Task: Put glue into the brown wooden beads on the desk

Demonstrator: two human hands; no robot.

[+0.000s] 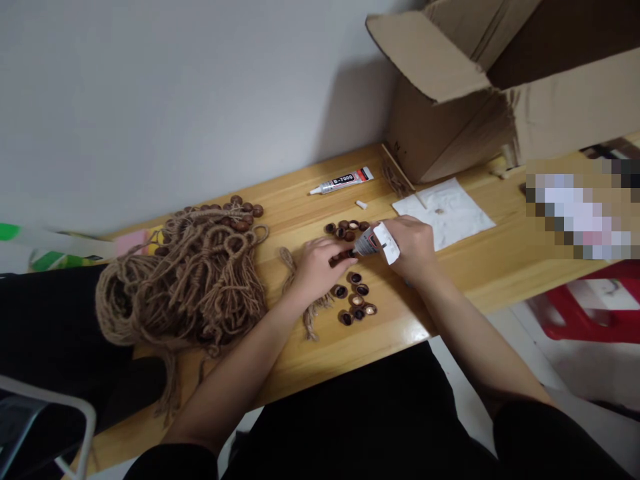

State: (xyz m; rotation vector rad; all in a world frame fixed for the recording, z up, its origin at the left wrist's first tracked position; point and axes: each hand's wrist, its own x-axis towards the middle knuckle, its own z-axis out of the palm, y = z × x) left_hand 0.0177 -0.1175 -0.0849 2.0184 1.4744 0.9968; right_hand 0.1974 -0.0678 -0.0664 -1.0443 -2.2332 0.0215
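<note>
My right hand point(414, 248) grips a glue tube point(369, 243), its nozzle end tilted down toward my left hand point(320, 267). Between the thumb and fingers of that left hand is a small brown nutshell point(342, 257), partly hidden by the fingers. The tube's tip meets or nearly meets this shell; I cannot tell which. Several hollow nutshell halves point(362, 290) lie just in front of the hands, most dark inside, a few pale. More nutshells point(350, 233) sit behind them. Under my left wrist lies a short bundle of jute cord point(311, 321).
A large heap of knotted jute cord point(200, 287) with round brown beads point(247, 208) covers the left side. Behind lie a second glue tube point(343, 180) and a white cap point(361, 205). A white sheet point(457, 217) and an open cardboard box point(445, 127) are right; a red stool point(560, 313) stands below.
</note>
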